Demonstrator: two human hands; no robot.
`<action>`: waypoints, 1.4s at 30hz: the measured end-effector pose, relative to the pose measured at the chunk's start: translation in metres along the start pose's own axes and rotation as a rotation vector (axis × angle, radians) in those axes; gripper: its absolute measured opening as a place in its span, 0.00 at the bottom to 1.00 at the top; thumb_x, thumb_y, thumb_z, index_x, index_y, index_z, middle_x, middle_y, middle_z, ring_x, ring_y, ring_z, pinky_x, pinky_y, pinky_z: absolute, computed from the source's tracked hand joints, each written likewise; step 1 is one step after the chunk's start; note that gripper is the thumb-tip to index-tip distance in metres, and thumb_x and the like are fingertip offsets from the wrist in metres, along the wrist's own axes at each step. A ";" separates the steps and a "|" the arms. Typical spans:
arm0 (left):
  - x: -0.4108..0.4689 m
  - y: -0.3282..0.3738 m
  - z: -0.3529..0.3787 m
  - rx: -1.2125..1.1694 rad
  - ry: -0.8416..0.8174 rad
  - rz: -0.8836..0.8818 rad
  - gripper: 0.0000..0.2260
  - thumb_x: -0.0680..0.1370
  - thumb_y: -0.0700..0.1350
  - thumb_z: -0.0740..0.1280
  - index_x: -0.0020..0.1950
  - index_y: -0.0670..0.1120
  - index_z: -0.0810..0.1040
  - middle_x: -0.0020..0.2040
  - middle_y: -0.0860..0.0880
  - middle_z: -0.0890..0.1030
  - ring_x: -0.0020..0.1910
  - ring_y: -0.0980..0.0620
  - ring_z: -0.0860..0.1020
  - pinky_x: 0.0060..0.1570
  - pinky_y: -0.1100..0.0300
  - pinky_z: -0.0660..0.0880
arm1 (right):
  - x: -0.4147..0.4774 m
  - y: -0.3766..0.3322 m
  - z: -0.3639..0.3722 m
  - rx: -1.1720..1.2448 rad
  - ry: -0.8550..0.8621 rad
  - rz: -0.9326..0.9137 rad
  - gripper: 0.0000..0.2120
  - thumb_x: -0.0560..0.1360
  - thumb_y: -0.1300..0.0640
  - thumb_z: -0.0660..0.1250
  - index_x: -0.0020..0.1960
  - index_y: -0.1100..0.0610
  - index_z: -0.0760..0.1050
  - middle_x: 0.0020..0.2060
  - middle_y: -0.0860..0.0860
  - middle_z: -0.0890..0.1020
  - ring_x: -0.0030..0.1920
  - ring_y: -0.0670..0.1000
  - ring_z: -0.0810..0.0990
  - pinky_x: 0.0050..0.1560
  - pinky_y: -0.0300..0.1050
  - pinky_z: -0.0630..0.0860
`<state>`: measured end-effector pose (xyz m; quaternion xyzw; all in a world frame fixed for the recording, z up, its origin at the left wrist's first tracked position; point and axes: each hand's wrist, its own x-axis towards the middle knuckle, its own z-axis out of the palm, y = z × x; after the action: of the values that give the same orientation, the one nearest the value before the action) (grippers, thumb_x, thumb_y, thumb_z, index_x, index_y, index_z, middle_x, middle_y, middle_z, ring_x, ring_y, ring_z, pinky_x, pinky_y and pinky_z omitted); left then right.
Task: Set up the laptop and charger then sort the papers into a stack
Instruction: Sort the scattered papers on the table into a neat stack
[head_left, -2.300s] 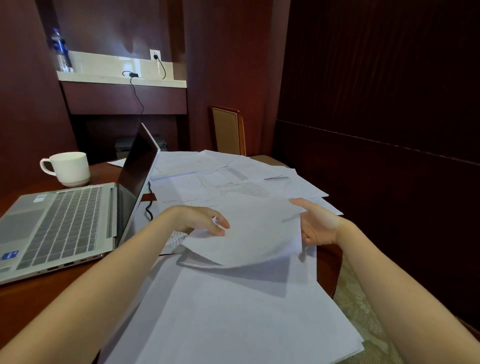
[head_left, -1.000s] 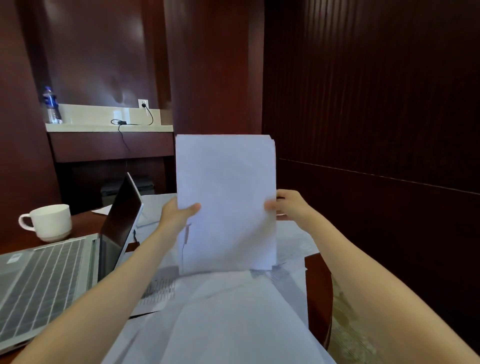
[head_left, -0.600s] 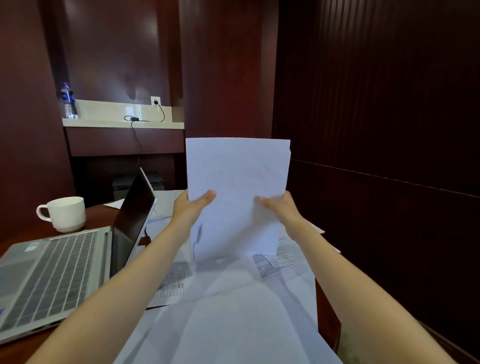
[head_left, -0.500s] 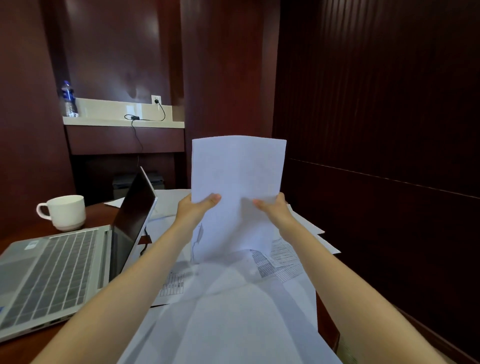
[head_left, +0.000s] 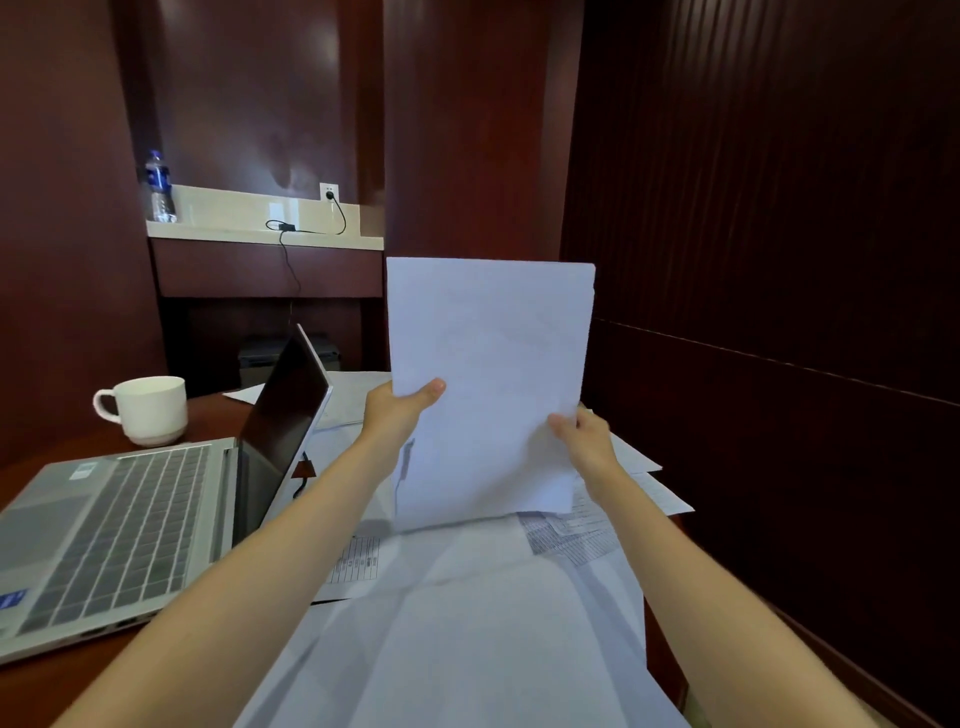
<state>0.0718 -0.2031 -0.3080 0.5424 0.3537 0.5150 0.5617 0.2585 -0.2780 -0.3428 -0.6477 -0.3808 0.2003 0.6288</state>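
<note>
A sheaf of white papers stands upright in front of me, its lower edge touching the loose sheets spread over the table. My left hand grips its left edge with the thumb on the near face. My right hand grips its lower right edge. An open silver laptop lies at the left, its screen seen nearly edge-on. A black charger cable runs from a wall socket down behind the laptop.
A white mug stands behind the laptop on the brown table. A water bottle is on the back shelf. Printed table sheets lie under the sheaf. Dark wood panels close the right side.
Both hands lifted papers off the table and stood them upright. In the last half second the right hand slid to the lower right edge and the sheaf squared up.
</note>
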 end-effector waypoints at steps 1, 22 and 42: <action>0.001 0.001 -0.001 0.015 -0.012 -0.012 0.16 0.75 0.41 0.70 0.62 0.40 0.76 0.59 0.44 0.79 0.50 0.50 0.76 0.51 0.59 0.71 | 0.001 -0.005 -0.003 -0.028 0.043 -0.027 0.07 0.78 0.63 0.60 0.43 0.59 0.75 0.39 0.53 0.77 0.40 0.51 0.75 0.38 0.36 0.72; -0.014 0.012 0.027 1.359 -0.610 0.680 0.20 0.77 0.48 0.66 0.69 0.48 0.69 0.67 0.48 0.71 0.67 0.48 0.66 0.66 0.57 0.60 | -0.010 -0.029 -0.028 -0.623 -0.695 0.155 0.07 0.76 0.58 0.66 0.41 0.57 0.79 0.40 0.51 0.81 0.42 0.50 0.79 0.50 0.41 0.75; -0.020 -0.004 -0.020 1.114 -1.135 -0.407 0.06 0.79 0.44 0.63 0.45 0.49 0.78 0.33 0.56 0.83 0.31 0.60 0.81 0.33 0.69 0.77 | -0.019 -0.022 -0.009 -0.708 -1.026 0.250 0.07 0.75 0.63 0.68 0.39 0.54 0.79 0.32 0.43 0.83 0.35 0.40 0.81 0.39 0.30 0.76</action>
<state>0.0488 -0.2169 -0.3181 0.8449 0.3111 -0.2008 0.3860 0.2478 -0.2995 -0.3250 -0.6775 -0.5984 0.4189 0.0862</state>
